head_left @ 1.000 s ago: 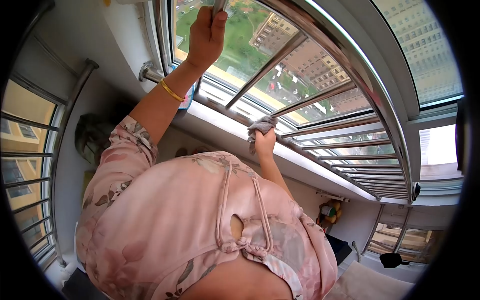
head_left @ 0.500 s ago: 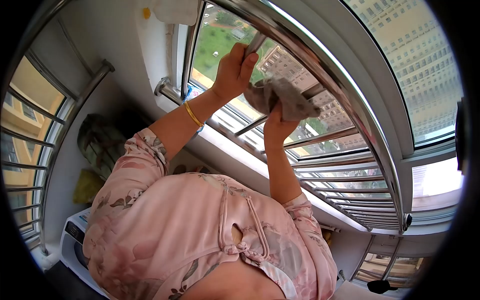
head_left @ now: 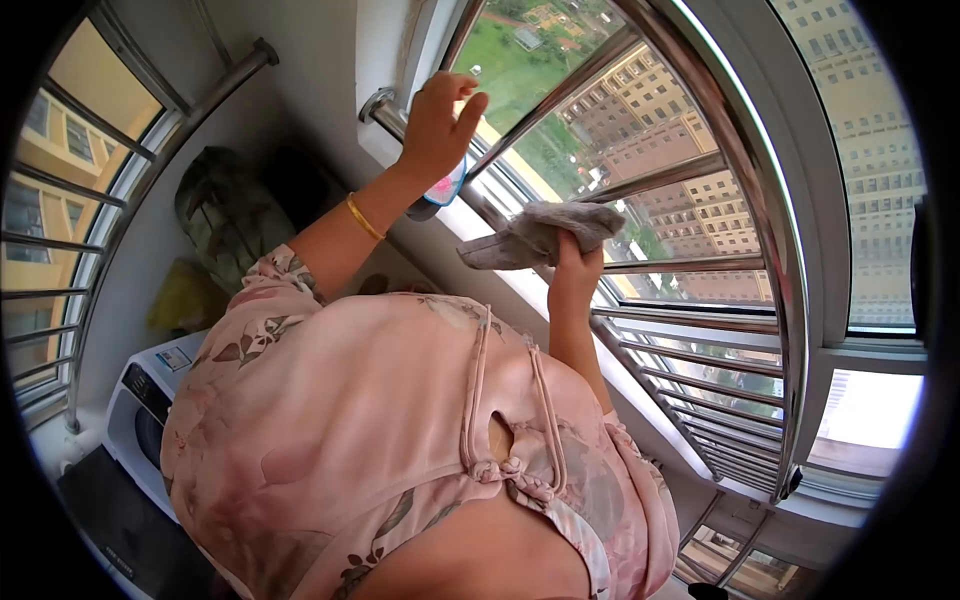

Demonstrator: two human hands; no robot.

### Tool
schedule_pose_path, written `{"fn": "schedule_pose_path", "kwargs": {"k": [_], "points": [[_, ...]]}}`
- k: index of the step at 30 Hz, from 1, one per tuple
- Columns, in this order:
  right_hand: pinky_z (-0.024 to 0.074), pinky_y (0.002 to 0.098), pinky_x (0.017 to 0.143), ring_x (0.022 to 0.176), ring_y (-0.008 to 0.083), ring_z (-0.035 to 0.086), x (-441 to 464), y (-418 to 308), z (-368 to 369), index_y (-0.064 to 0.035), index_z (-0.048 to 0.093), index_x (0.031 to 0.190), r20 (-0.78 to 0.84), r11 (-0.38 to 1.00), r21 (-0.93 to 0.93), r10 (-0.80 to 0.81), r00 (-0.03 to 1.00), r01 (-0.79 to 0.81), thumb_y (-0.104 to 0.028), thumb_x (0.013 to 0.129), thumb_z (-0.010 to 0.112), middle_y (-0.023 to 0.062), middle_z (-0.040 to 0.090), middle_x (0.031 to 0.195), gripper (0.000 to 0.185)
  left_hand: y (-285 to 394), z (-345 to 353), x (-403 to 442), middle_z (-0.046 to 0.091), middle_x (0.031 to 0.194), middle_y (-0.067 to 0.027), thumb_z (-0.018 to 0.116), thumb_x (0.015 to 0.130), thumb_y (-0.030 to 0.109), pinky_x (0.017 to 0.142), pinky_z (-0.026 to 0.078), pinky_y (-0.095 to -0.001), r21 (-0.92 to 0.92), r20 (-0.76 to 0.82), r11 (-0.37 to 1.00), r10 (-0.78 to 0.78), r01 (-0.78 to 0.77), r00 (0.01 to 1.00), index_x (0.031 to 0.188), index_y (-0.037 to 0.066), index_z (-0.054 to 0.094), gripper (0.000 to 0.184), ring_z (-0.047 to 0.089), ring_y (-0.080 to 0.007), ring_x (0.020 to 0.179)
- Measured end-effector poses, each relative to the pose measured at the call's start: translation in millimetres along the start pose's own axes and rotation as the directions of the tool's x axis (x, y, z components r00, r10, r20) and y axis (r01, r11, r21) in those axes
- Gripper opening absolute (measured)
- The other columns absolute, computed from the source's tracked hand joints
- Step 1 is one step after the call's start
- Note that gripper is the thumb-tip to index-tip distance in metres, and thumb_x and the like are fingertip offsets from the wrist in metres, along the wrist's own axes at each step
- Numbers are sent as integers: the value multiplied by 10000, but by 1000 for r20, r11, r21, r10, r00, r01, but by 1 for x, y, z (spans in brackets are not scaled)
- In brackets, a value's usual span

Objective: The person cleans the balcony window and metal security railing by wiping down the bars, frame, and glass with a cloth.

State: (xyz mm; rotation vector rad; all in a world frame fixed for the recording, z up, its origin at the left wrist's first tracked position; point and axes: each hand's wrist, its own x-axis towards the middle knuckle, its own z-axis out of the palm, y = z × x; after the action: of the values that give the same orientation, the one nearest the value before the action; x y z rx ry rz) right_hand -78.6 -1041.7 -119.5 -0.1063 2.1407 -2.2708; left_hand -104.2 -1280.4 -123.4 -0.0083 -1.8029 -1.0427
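Note:
A grey cloth [head_left: 535,236] hangs bunched from my right hand [head_left: 576,280], whose fingers grip it in front of the window's metal bars [head_left: 655,181]. My left hand [head_left: 440,125] is raised near the left end of the railing, its fingers apart and nothing in them, with a gold bracelet [head_left: 364,216] on the wrist. Below that hand, a small blue-edged item with a pink pattern [head_left: 446,186] sits by the sill. The cloth's left end droops over the white sill [head_left: 513,290].
At the lower left stands a white washing machine [head_left: 135,415] beside a dark box-like object [head_left: 130,530]. A dark green covered bundle [head_left: 225,215] and a yellow bag [head_left: 188,297] are near the wall. More barred windows [head_left: 70,220] line the left.
My left hand has let go of the bar and opened. My right hand has drawn the cloth down from the upper bars towards the sill. The view has shifted, showing more of the washing machine.

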Motion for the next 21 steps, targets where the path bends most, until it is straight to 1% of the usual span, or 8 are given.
{"fn": "schedule_pose_path", "kwargs": {"k": [2, 3, 6, 8, 11, 14, 17, 21], "points": [[442, 280, 810, 913, 156, 555, -1, -29, 10, 33, 536, 1094, 23, 996, 22, -86, 996, 85, -46, 843, 585, 83, 598, 1027, 267, -35, -28, -42, 552, 798, -118, 604, 862, 321, 699, 439, -364, 169, -46, 950, -260, 264, 965, 876, 19, 547, 308, 552, -266, 783], [401, 291, 910, 1042, 168, 531, -5, -35, 17, 47, 484, 1167, 27, 998, 38, -56, 998, 55, -112, 890, 551, 103, 560, 1134, 326, -52, -38, -62, 560, 823, -122, 633, 826, 385, 716, 447, -360, 204, -53, 900, -384, 386, 922, 900, 10, 546, 392, 559, -263, 802], [369, 285, 938, 1094, 160, 485, -21, -26, 45, 51, 447, 1204, 189, 922, -103, -350, 918, 373, -112, 898, 536, 104, 520, 1189, 358, -82, -39, -98, 575, 902, -143, 691, 726, 521, 750, 466, -340, 275, -38, 735, -636, 620, 771, 980, -25, 539, 621, 577, -257, 848], [360, 280, 940, 1104, 156, 468, -2, -22, 63, 40, 411, 1240, 116, 829, -110, -538, 835, 549, -116, 913, 497, 103, 508, 1192, 372, -94, -36, -111, 575, 963, -167, 711, 678, 569, 767, 475, -325, 292, 53, 615, -775, 733, 629, 1034, -54, 523, 742, 582, -255, 886], [397, 297, 927, 1066, 200, 506, 46, -79, 92, 39, 296, 1365, 32, 913, 123, -396, 918, 390, -43, 850, 415, 140, 465, 1244, 535, -99, -26, -95, 594, 1031, -211, 744, 655, 537, 768, 495, -314, 309, 210, 453, -890, 836, 405, 1076, -111, 527, 803, 606, -255, 928], [449, 279, 848, 966, 186, 548, 77, -117, 128, 37, 411, 1157, -1, 816, 79, -574, 819, 573, -50, 812, 523, 136, 522, 1132, 373, -106, -22, -81, 629, 988, -208, 768, 659, 471, 743, 510, -329, 87, 523, 209, -842, 974, 133, 1032, -114, 576, 720, 636, -255, 869], [450, 276, 834, 958, 176, 545, 99, -83, 133, 47, 400, 1156, -51, 667, -148, -742, 668, 730, -39, 761, 596, 143, 521, 1103, 449, -135, -3, -101, 656, 942, -154, 742, 717, 245, 719, 516, -327, 4, 574, 266, -790, 964, 216, 1008, -79, 617, 453, 646, -223, 815], [433, 315, 836, 931, 222, 556, 85, 3, 110, 9, 451, 1098, 105, 764, -230, -596, 796, 603, -26, 695, 662, 126, 545, 1005, 456, -128, -6, -108, 661, 911, -116, 699, 749, 166, 731, 506, -310, -148, 619, 183, -749, 972, 235, 993, -35, 633, 323, 637, -193, 803]]}}
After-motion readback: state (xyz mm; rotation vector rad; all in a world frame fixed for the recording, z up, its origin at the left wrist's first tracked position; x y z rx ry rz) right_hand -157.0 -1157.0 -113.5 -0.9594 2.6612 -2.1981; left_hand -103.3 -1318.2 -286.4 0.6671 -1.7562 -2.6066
